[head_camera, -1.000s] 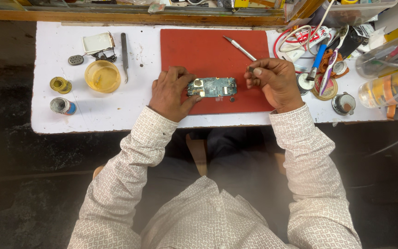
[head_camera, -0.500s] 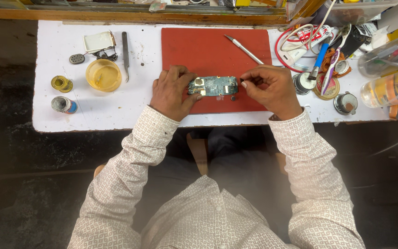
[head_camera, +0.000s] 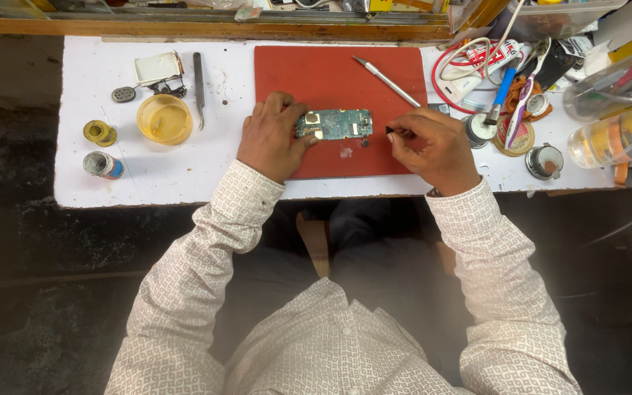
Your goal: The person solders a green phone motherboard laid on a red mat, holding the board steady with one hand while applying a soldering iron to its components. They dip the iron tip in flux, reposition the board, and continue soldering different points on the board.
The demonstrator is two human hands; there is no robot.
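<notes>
White bench (head_camera: 148, 175), red mat (head_camera: 330, 73); left hand (head_camera: 272, 139) fingers gripping circuit board (head_camera: 334, 124), right hand (head_camera: 433, 146) fingers pinched.

I see a long-sleeved shirt, off-white with a small, dense geometric print in a pale brownish tone that repeats evenly over the whole cloth. It buttons down the front, and a few small light buttons show along the placket near my bottom edge of view. Both sleeves run the full length to the wrists, with plain cuffs, creased at the elbows. The left hand (head_camera: 271, 139) and right hand (head_camera: 433, 146) are bare: no gloves, rings or watch that I can make out. Dark trousers show below.
</notes>
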